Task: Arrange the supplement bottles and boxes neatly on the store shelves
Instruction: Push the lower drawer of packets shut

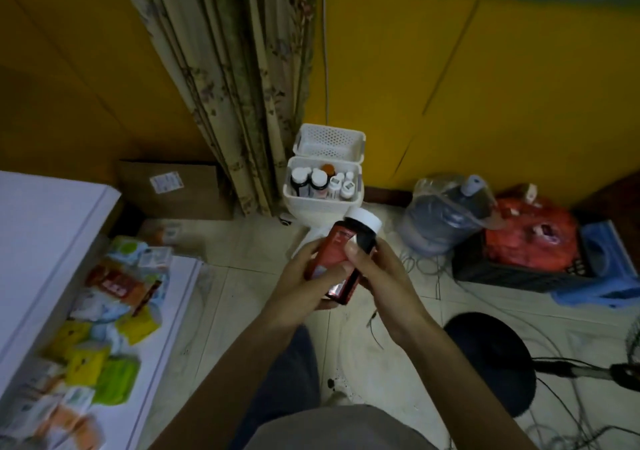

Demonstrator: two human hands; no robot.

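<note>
Both my hands hold one dark supplement bottle [360,235] with a red label and a white cap, tilted with the cap up and to the right. My left hand [304,276] grips its lower body from the left, and my right hand [377,269] grips it from the right. Just beyond, on the floor, stands a white perforated basket [323,203] holding several bottles with white caps. The white shelf [166,311] at the left carries several boxes and packets in red, yellow, green and blue.
A second white basket [330,141] sits behind the first, against a patterned curtain [235,86] and a yellow wall. A cardboard box [173,190] lies at the back left. A bagged water jug [446,214], a red bag, a dark crate, a fan base [491,359] and loose cables fill the right.
</note>
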